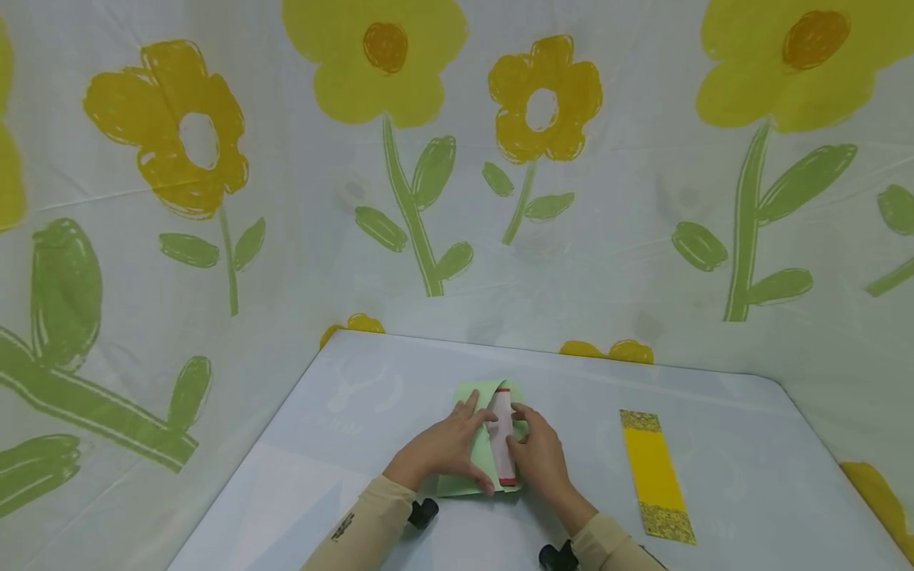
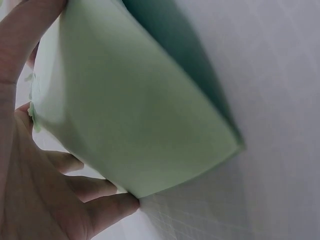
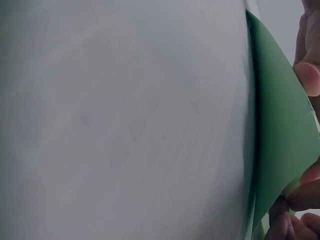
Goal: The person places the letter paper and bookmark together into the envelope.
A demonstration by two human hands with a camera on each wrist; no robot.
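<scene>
Paper (image 1: pixel 483 450) at lower centre is pinched by the right hand (image 1: pixel 543 454) while the spread left hand (image 1: pixel 446 442) presses it, apparently against unfolding

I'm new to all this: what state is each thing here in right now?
Left hand: fingers spread on the green paper.
Right hand: fingers curled at the green paper's right side.
Green paper: folded, one flap bowed up.
Pale strip: showing beside the raised flap, red at both ends; can't tell whether it is attached.
Yellow strip: lying flat on the table, untouched.
</scene>
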